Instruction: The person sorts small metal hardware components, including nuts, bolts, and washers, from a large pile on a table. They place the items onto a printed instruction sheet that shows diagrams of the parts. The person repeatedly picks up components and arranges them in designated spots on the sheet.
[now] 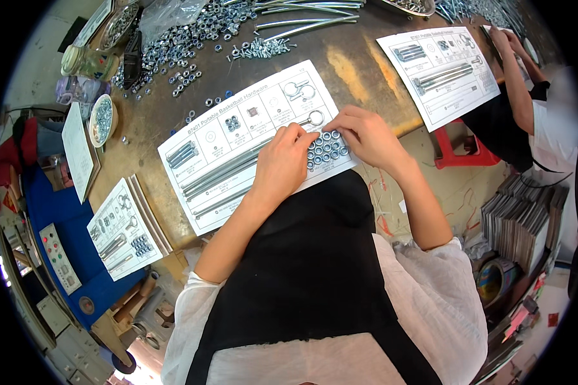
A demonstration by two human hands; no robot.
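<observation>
A worker bends over a brown bench [340, 70], both forearms reaching up from the lower edge onto a white parts card [250, 138]. The left hand [282, 163] lies palm down on the card's near edge, fingers curled loosely and tips touching a cluster of silver nuts [326, 149] at the card's right end. The right hand [366, 135] comes in from the other side, fingers bent and pressing on the same nuts; whether either hand actually pinches a nut cannot be told from this angle. Long bolts [221, 176] lie along the card left of the left hand, and a ring bolt [313, 118] sits just above the nuts.

Far left of the card, a small round bowl [101, 119] holds what looks like small metal hardware, with a glass jar [87, 62] lying above it. A second filled card [123, 230] rests lower left, beside a blue surface [77, 231]. Loose nuts [186, 38] spread across the bench above the card, next to a small pile of screws [261, 48] and long rods [308, 22]. To the card's right lies a third printed sheet [440, 70], where another person's hand [504, 42] works at the bench edge. Below it stands a stack of flat cards [520, 224].
</observation>
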